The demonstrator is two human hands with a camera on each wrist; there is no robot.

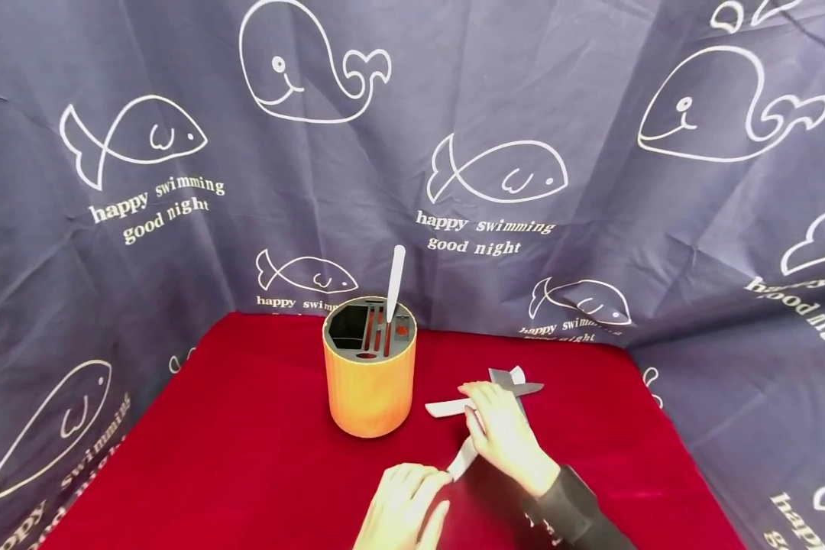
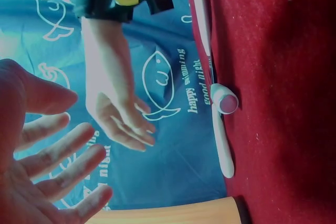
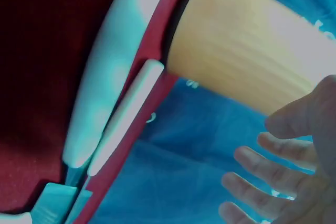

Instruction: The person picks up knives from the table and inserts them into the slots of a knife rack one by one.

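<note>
Several white-handled knives lie crossed on the red cloth in the head view: one handle (image 1: pixel 447 409) points left, another handle (image 1: pixel 463 460) points toward the front, and a wide blade (image 1: pixel 503 377) shows behind. My right hand (image 1: pixel 505 428) is over the pile, its fingers extended and holding nothing in the left wrist view. Near the front handle is my left hand (image 1: pixel 402 508), fingers loosely spread and apart from the knives in its wrist view. From the right wrist, two white handles (image 3: pixel 115 72) appear side by side. The right hand covers part of the pile in the head view.
A yellow cylindrical knife holder (image 1: pixel 370 397) with a dark slotted top stands left of the knives. One white-handled utensil (image 1: pixel 396 279) stands upright in it. A dark blue curtain (image 1: pixel 412 99) with white fish and whales hangs behind and at both sides.
</note>
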